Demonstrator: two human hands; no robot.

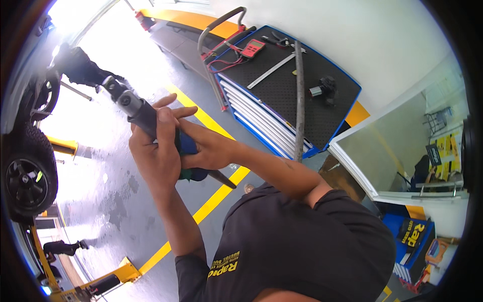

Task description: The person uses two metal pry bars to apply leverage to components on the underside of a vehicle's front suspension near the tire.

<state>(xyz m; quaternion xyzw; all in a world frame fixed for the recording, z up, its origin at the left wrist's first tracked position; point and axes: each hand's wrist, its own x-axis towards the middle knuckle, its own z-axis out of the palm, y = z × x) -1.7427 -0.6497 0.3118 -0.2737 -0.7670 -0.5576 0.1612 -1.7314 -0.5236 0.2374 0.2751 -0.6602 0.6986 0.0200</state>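
Note:
A dark shaft with a silver universal joint (127, 102) at its upper end is held up slantwise before my chest. My left hand (160, 158) is closed round the shaft's black sleeve (144, 120), its thumb lying along it. Just below, my right hand (209, 146) grips a blue-and-green part (188, 145) around the shaft, mostly hidden by my fingers; I cannot tell whether it is cloth or a fixed piece. The narrow dark lower end (223, 178) sticks out beneath my right wrist.
A blue tool cabinet (287, 146) at right bears a red multimeter (252, 48), a steel caliper (271, 71), a long grey bar (300, 95) and a small dark part (327, 89). At left stands a wheel (27, 176) near a yellow lift arm (128, 269). Another person (80, 65) is beyond.

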